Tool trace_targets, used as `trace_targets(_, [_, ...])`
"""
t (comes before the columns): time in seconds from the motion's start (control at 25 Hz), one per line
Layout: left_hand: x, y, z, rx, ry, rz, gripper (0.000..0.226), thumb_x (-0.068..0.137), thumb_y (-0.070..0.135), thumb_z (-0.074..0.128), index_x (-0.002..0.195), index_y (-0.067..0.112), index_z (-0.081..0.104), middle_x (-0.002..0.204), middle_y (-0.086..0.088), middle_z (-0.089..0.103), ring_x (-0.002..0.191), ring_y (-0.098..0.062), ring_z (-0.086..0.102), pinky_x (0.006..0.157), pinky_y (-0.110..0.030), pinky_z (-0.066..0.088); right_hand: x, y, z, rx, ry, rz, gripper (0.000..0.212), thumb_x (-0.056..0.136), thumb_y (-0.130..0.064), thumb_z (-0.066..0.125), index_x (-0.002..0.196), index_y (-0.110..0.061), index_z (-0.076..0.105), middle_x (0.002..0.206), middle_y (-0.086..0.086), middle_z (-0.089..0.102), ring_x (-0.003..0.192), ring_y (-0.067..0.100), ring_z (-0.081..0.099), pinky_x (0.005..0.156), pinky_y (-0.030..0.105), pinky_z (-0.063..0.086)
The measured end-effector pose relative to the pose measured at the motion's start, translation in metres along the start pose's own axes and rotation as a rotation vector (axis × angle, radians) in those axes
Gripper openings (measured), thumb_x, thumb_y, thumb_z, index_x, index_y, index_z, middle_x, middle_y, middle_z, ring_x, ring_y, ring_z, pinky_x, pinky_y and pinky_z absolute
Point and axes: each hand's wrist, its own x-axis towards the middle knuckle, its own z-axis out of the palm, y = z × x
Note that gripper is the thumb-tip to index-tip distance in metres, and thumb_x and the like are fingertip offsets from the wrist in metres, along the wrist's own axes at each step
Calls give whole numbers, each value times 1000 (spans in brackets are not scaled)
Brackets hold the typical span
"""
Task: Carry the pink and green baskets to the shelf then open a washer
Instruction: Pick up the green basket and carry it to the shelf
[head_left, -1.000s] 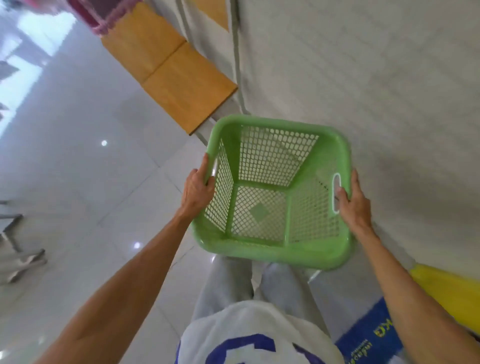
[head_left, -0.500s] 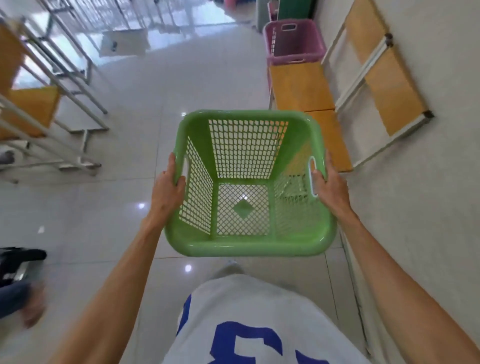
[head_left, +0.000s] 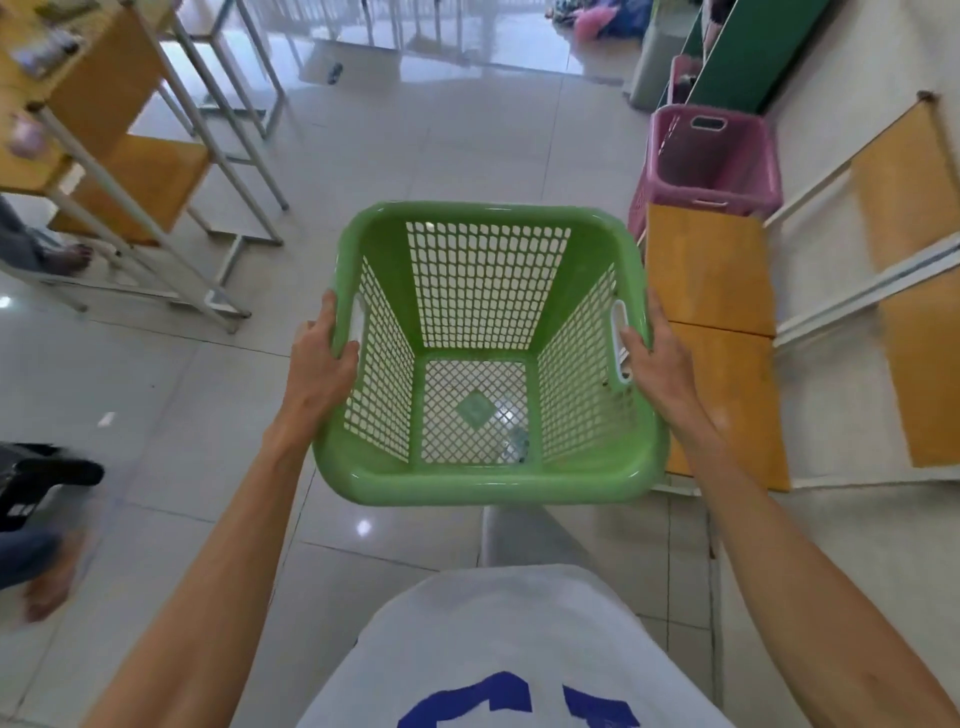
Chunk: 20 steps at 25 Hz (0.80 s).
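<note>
I hold an empty green mesh basket (head_left: 488, 483) in front of my waist, above the tiled floor. My left hand (head_left: 319, 364) grips its left rim at the handle slot. Gripping the right handle slot is my right hand (head_left: 657, 364). A pink basket (head_left: 719, 156) stands ahead on the right, at the far end of a low wooden shelf (head_left: 706, 270) that runs along the white wall. The green basket's right side hangs just left of that shelf. No washer is in view.
Metal-framed tables with wooden tops (head_left: 104, 171) stand at the left. Another person's foot (head_left: 49, 587) and a dark bag (head_left: 31, 483) are at the left edge. A green cabinet (head_left: 753, 52) and a grey bin (head_left: 657, 62) lie beyond the pink basket. Open tiled floor runs ahead.
The view has swung from the wall to down the aisle. The shelf and the pink basket are now closer on the right. Both hands kept their grip on the green basket.
</note>
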Motion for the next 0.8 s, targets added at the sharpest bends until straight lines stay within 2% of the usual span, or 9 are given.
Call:
trace_targets(0.08, [55, 10, 8, -11, -15, 5, 77, 91, 12, 57, 158, 16, 18, 128, -28, 53, 111, -39, 58, 102, -44, 47, 53, -8, 0, 20, -2, 9, 62, 98, -51, 40, 152, -43, 12, 137, 7, 56, 85, 32, 68, 74, 48, 59])
trace_targets(0.16, [114, 29, 19, -16, -28, -18, 77, 91, 10, 58, 157, 13, 19, 135, -30, 51, 120, -40, 54, 105, -37, 40, 113, -18, -6, 29, -12, 42, 63, 98, -52, 40, 152, -44, 10, 142, 7, 52, 90, 33, 68, 77, 46, 60])
trace_targets(0.28, [196, 69, 40, -44, -33, -18, 77, 92, 8, 59, 157, 13, 19, 140, -30, 48, 127, -39, 50, 103, -31, 34, 201, -26, -20, 44, -15, 77, 63, 100, -42, 42, 154, -39, 11, 143, 15, 50, 95, 39, 67, 78, 44, 59])
trace_targets(0.36, [241, 88, 52, -63, -23, -9, 77, 92, 8, 58, 157, 15, 18, 143, -28, 46, 130, -38, 47, 104, -31, 33, 246, -32, -29, 50, -1, 79, 63, 100, -41, 43, 154, -39, 11, 130, 21, 59, 94, 41, 68, 77, 48, 59])
trace_targets(0.44, [293, 107, 62, -101, -40, -14, 78, 92, 9, 58, 158, 19, 17, 144, -27, 45, 130, -37, 48, 106, -33, 35, 296, -33, -38, 56, 24, 97, 62, 99, -43, 42, 153, -43, 11, 112, 19, 68, 81, 36, 70, 70, 46, 60])
trace_targets(0.52, [348, 126, 74, -133, -78, 8, 79, 92, 13, 58, 157, 25, 15, 143, -25, 45, 128, -38, 50, 109, -43, 41, 346, -31, -45, 58, 50, 111, 62, 98, -45, 41, 151, -47, 10, 98, 16, 70, 73, 35, 69, 64, 46, 60])
trace_targets(0.6, [408, 145, 90, -151, -105, 33, 79, 92, 19, 57, 156, 34, 13, 133, -23, 52, 113, -37, 60, 99, -53, 51, 397, -30, -50, 91, 77, 120, 62, 98, -44, 42, 151, -47, 10, 92, 14, 69, 68, 35, 68, 56, 45, 60])
trace_targets(0.72, [495, 172, 116, -131, -134, 77, 78, 91, 27, 54, 155, 39, 11, 118, -17, 58, 97, -32, 65, 89, -51, 57, 474, -34, -57, 115, 104, 143, 62, 100, -38, 44, 154, -39, 13, 89, 6, 63, 65, 23, 63, 48, 28, 54])
trace_targets(0.8, [567, 194, 136, -145, -169, 125, 79, 89, 32, 52, 155, 41, 10, 116, -16, 59, 95, -31, 66, 87, -52, 58, 534, -37, -61, 116, 131, 189, 62, 100, -40, 44, 153, -39, 13, 95, 3, 63, 71, 22, 67, 55, 30, 57])
